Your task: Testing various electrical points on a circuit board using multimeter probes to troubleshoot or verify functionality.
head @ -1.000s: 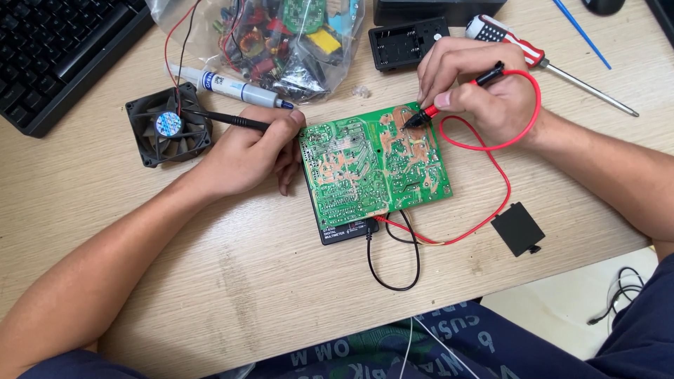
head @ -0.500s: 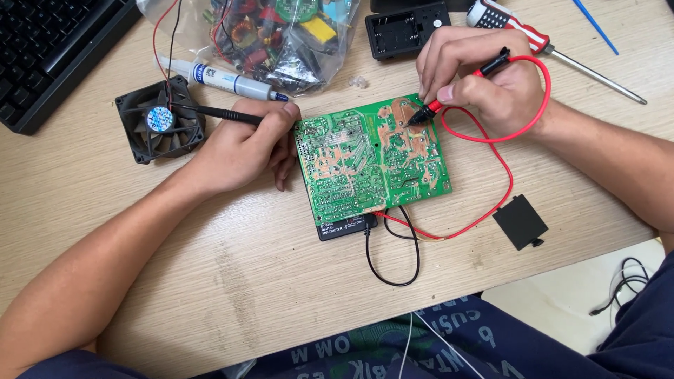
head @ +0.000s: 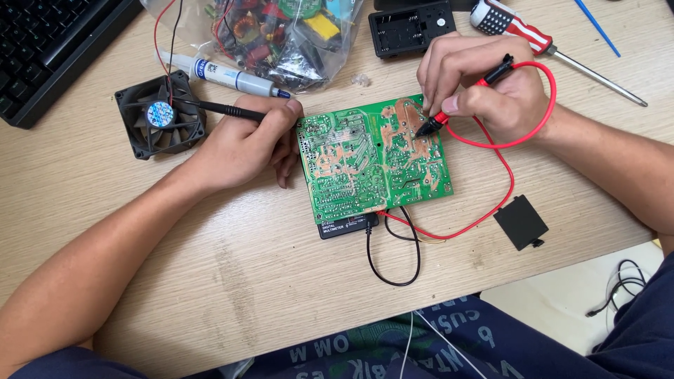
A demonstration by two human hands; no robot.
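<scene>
My right hand (head: 491, 95) grasps the red probe (head: 460, 105), tip on the green circuit board (head: 375, 158) lying on the surface (head: 210, 281). My left hand (head: 246, 144) grasps the black probe (head: 221, 109). A slipping tip could, I think, bridge 2 solder points.

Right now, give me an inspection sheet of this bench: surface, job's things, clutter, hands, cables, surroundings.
Surface: light wooden desk.
Job's things: green circuit board lying over a black multimeter.
Clutter: bag of parts, small fan, white tube, screwdriver, battery holder, black cover.
Hands: left hand holds black probe; right hand presses red probe on board.
Cables: red lead, black lead.
Surroundings: keyboard.
</scene>
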